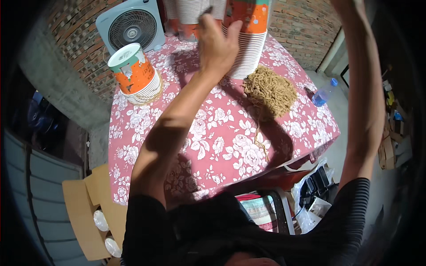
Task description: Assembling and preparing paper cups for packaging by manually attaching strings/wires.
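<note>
My left hand is raised over the far side of the table, thumb spread from the fingers. It is beside a tall stack of nested orange paper buckets with white rims; its thumb overlaps the stack, and whether it touches I cannot tell. My right arm reaches up along the right side, and its hand is beyond the top edge. A heap of tan twine lies at the foot of the tall stack, a loose strand trailing toward me. At left stands a shorter stack of orange and green buckets, with twine around its lower rims.
More stacked buckets stand at the back, near a grey box fan. The table wears a red floral cloth. A clear bottle with a blue cap is at the right edge. Below are an open cardboard box and a plastic bag.
</note>
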A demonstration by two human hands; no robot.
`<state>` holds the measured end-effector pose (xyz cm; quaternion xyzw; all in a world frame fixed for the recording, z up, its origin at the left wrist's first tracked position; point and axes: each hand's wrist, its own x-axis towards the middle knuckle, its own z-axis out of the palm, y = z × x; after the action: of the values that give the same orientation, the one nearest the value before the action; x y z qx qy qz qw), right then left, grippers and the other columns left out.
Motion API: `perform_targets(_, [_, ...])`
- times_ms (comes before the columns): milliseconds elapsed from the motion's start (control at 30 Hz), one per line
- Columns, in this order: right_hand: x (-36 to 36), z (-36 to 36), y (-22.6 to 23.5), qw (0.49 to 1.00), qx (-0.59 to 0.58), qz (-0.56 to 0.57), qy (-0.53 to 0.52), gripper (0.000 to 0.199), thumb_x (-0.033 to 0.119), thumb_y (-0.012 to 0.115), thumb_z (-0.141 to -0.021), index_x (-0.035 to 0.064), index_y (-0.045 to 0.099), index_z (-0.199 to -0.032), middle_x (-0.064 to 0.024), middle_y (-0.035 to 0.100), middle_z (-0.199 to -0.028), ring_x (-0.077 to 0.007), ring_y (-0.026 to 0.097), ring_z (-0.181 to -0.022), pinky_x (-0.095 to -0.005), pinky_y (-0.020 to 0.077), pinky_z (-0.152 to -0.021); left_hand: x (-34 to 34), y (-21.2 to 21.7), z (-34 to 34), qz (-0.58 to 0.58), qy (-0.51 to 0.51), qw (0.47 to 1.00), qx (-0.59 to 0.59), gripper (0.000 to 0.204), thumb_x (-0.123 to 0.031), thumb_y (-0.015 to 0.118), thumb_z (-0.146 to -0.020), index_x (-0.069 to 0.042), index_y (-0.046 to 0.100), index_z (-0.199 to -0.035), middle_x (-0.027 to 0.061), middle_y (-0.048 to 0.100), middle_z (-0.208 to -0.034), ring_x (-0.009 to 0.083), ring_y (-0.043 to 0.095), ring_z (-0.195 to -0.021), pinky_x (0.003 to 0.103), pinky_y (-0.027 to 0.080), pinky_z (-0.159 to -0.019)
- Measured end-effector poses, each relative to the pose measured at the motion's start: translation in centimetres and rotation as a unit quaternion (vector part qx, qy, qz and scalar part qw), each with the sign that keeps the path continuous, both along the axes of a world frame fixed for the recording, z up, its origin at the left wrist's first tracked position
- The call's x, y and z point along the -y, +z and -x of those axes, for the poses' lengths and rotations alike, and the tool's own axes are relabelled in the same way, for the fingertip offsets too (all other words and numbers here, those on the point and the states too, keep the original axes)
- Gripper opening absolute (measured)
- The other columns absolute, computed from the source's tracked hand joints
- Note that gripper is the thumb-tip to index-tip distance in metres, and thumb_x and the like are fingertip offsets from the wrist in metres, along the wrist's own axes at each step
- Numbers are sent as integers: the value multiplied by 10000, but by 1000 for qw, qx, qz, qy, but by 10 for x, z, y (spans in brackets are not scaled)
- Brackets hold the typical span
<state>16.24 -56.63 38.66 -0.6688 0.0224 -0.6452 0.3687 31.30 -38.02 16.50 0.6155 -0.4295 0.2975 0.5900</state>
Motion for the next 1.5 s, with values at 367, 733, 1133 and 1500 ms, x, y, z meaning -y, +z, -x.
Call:
perform_targets(367, [-175, 85, -327, 803, -405, -255, 355, 237, 194, 595, -1057, 40, 663, -890, -2, 631, -656, -68, 519, -520, -266, 422, -474, -214, -12, 112, -255, 16, 964, 72, 168, -92, 770, -853, -14, 712, -990, 153, 713, -795, 320, 682, -678, 390, 527, -632])
perform_targets(733, [-81, 174, -360, 870, -480, 112, -10, 112, 96, 742, -906, 26, 765, -991, -164, 726, -895, -315, 710, -751, -413, 548, -676, -246, -56, 115, -426, -122, 887, 131, 193, -27, 774, -727, -57, 713, -907, 102, 649, -810, 331, 652, -848, 442, 500, -780])
perform_targets(1133, [18, 134, -330, 867, -383, 33, -318, 216, 202, 674, -998, 64, 762, -1138, -153, 778, -1021, -231, 752, -834, -347, 585, -702, -230, -68, 116, -330, -113, 920, 180, 191, -100, 767, -758, -31, 706, -926, 99, 667, -877, 304, 665, -911, 519, 490, -982])
perform_targets(1500, [24, 237, -360, 900, -327, -201, -207, 235, 155, 715, -982, -25, 753, -1127, -26, 728, -901, -82, 628, -795, -235, 500, -699, -226, -69, 129, -341, -61, 929, 126, 148, -132, 754, -761, -38, 684, -850, 88, 644, -821, 298, 662, -896, 516, 484, -1008])
